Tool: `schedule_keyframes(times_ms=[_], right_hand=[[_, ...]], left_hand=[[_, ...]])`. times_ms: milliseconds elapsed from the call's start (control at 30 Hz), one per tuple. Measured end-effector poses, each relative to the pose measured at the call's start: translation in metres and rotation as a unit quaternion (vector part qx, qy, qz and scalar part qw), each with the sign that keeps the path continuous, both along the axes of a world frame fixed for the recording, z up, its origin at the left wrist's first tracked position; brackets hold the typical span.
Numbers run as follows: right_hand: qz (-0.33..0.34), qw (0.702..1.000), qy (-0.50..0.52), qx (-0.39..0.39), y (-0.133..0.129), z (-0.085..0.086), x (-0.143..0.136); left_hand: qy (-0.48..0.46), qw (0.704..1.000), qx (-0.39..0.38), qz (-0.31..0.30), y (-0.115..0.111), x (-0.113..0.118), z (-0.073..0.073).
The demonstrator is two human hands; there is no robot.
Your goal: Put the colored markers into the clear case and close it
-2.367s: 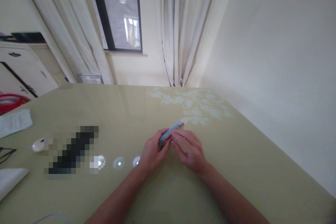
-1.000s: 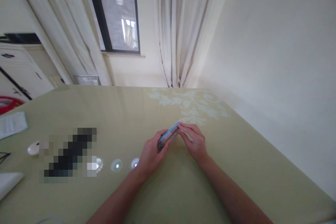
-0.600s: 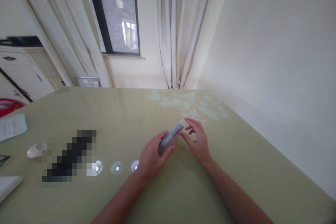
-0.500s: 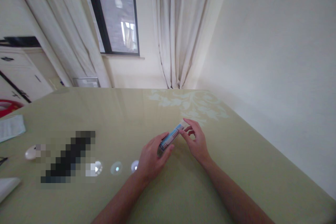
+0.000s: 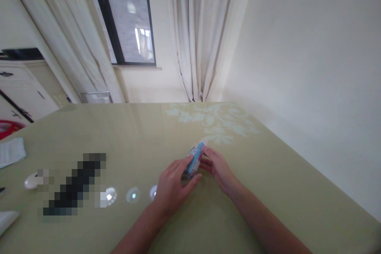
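Note:
A small blue-and-white printed packet [image 5: 195, 162] is tilted between my hands above the table; what it contains I cannot make out. My left hand [image 5: 175, 178] grips its near end, thumb on the near side and fingers over the far side. At the packet's upper right end, my right hand [image 5: 219, 170] has its fingers curled against the side, with some fingertips hidden behind it. A clear, shiny bit of wrapping seems to show at the upper tip.
The glossy green table [image 5: 143, 139] meets a white wall [image 5: 312, 67] on the right. At left lie a pixelated dark object [image 5: 76, 184], a pale mouse-like object [image 5: 31, 181] and a folded light-blue paper [image 5: 12, 152]. Curtains [image 5: 202, 35] hang behind.
The packet has turned in my hands, so a broader blue face shows and it stands steeper. My right hand has shifted lower, from pinching its upper end to lying along its side.

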State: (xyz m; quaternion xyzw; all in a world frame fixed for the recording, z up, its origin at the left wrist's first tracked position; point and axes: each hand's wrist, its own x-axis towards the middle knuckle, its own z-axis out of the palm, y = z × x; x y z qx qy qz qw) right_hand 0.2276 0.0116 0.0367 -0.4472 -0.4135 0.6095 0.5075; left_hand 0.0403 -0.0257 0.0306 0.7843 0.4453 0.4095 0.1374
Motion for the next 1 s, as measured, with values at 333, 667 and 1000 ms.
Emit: schedule_keyframes(times_ms=[333, 667, 1000], right_hand=[[-0.049, 0.997, -0.066, -0.007, 0.034, -0.006, 0.047], [-0.217, 0.826, -0.52, 0.018, 0.055, 0.009, 0.179], [-0.173, 0.668, -0.723, 0.017, 0.041, 0.005, 0.132]], left_hand=[[-0.02, 0.998, -0.013, -0.055, 0.0, 0.002, -0.001], [-0.004, 0.999, -0.021, -0.048, 0.005, 0.002, -0.012], [0.014, 0.998, -0.021, -0.051, 0.005, 0.003, -0.012]])
